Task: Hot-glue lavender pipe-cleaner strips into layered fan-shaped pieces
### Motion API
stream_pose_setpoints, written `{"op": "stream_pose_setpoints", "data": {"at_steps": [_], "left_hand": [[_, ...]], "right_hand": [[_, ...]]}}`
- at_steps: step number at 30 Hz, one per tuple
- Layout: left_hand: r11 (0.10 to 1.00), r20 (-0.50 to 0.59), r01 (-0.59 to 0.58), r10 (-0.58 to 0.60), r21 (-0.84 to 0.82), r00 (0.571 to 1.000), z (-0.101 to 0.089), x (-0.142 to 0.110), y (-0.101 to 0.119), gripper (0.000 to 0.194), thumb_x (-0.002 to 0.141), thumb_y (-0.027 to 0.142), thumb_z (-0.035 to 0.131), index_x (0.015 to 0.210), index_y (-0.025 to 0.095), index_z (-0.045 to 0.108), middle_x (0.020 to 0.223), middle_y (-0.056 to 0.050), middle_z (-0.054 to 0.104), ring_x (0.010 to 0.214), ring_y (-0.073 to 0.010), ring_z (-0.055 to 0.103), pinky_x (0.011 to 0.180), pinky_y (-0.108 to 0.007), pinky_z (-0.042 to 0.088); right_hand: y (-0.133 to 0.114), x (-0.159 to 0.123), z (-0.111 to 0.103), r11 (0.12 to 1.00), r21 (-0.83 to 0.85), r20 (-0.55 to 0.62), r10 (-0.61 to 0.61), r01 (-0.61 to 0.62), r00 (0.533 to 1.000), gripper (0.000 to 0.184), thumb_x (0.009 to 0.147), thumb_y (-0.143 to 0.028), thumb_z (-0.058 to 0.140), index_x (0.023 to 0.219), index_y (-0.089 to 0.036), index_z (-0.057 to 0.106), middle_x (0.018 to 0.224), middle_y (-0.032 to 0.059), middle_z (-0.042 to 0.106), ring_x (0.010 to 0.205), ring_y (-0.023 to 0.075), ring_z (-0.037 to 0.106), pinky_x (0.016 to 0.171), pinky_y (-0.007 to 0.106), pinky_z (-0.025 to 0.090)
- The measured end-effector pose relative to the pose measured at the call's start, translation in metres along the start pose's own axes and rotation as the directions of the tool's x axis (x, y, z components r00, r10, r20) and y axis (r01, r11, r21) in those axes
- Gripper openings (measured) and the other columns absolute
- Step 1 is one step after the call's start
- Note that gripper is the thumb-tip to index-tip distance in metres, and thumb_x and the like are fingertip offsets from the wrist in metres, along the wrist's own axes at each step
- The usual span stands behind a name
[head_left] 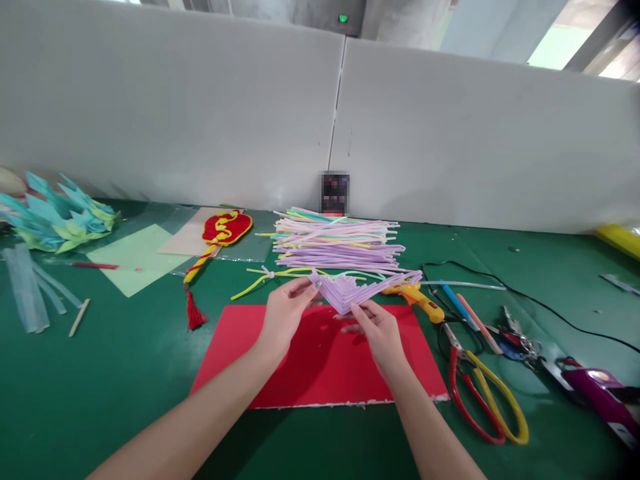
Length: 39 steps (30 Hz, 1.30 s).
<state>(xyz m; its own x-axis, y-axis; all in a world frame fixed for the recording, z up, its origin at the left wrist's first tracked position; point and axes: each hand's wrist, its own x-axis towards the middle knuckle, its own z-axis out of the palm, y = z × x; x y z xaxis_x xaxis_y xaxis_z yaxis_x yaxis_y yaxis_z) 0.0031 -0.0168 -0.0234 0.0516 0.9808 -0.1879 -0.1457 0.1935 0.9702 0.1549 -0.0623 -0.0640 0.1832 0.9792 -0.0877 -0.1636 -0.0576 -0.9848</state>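
Between my two hands, above a red board, is a purple V-shaped piece made of pipe cleaners laid side by side. My left hand pinches its left end between thumb and fingers. At the lower point and right side, my right hand grips it with the thumb in front and fingers behind. Just beyond lies a stack of loose pipe cleaners in purple, white, yellow and green. A yellow hot glue gun rests right of my right hand.
Scissors with red and yellow handles lie at right, near keys and a black cable. At left are a red fan-shaped ornament, green paper, clear strips and a blue-green paper craft. A white partition stands behind.
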Motion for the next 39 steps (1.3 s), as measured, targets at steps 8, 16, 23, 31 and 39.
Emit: {"op": "stream_pose_setpoints", "data": {"at_steps": [8, 16, 23, 31, 39], "left_hand": [[0.999, 0.008, 0.037, -0.037, -0.02, 0.999, 0.002, -0.002, -0.003, 0.023, 0.07, 0.025, 0.067, 0.09, 0.014, 0.067, 0.092, -0.006, 0.07, 0.084, -0.0203, 0.065, 0.075, -0.032, 0.054], [0.999, -0.027, 0.022, -0.023, -0.028, 0.999, 0.001, 0.0, -0.004, 0.022, 0.068, 0.025, 0.068, 0.086, 0.013, 0.068, 0.085, -0.006, 0.07, 0.079, -0.0189, 0.066, 0.07, -0.028, 0.054], [0.997, 0.028, 0.035, -0.033, -0.071, 0.999, -0.001, 0.002, -0.006, 0.025, 0.067, 0.027, 0.069, 0.088, 0.013, 0.068, 0.088, -0.007, 0.071, 0.079, -0.0206, 0.066, 0.072, -0.031, 0.054], [1.0, 0.085, 0.018, -0.017, -0.014, 0.996, -0.004, 0.008, -0.013, 0.023, 0.07, 0.03, 0.065, 0.086, 0.013, 0.068, 0.086, -0.006, 0.071, 0.079, -0.0222, 0.066, 0.073, -0.033, 0.054], [0.999, 0.04, -0.036, 0.034, 0.039, 0.999, -0.003, 0.006, -0.009, 0.014, 0.072, 0.026, 0.063, 0.078, 0.015, 0.068, 0.08, -0.003, 0.071, 0.075, -0.0192, 0.067, 0.069, -0.028, 0.054]], "right_hand": [[-0.002, -0.002, 0.001, 1.0, 0.014, 0.012, -0.005, 0.005, 1.0, 0.023, 0.074, -0.039, 0.062, 0.085, -0.019, 0.064, 0.077, 0.0027, 0.067, 0.073, 0.0191, 0.067, 0.056, 0.026, 0.056], [0.0, -0.001, 0.001, 1.0, 0.014, 0.017, -0.01, 0.01, 1.0, 0.023, 0.074, -0.039, 0.062, 0.083, -0.018, 0.064, 0.076, 0.0028, 0.067, 0.073, 0.0192, 0.068, 0.055, 0.025, 0.056], [0.0, -0.001, 0.001, 1.0, -0.005, 0.011, -0.018, 0.018, 1.0, 0.022, 0.075, -0.039, 0.062, 0.082, -0.018, 0.063, 0.075, 0.0028, 0.067, 0.073, 0.0199, 0.068, 0.055, 0.026, 0.056], [-0.002, -0.003, 0.003, 0.99, -0.135, 0.027, -0.043, 0.046, 0.999, 0.029, 0.075, -0.044, 0.059, 0.085, -0.016, 0.062, 0.079, 0.0062, 0.068, 0.071, 0.0216, 0.068, 0.053, 0.028, 0.057], [-0.003, -0.005, 0.005, 0.99, -0.129, 0.028, -0.047, 0.05, 0.999, 0.025, 0.077, -0.042, 0.058, 0.083, -0.018, 0.062, 0.078, 0.0046, 0.069, 0.072, 0.0206, 0.068, 0.053, 0.026, 0.056]]}}
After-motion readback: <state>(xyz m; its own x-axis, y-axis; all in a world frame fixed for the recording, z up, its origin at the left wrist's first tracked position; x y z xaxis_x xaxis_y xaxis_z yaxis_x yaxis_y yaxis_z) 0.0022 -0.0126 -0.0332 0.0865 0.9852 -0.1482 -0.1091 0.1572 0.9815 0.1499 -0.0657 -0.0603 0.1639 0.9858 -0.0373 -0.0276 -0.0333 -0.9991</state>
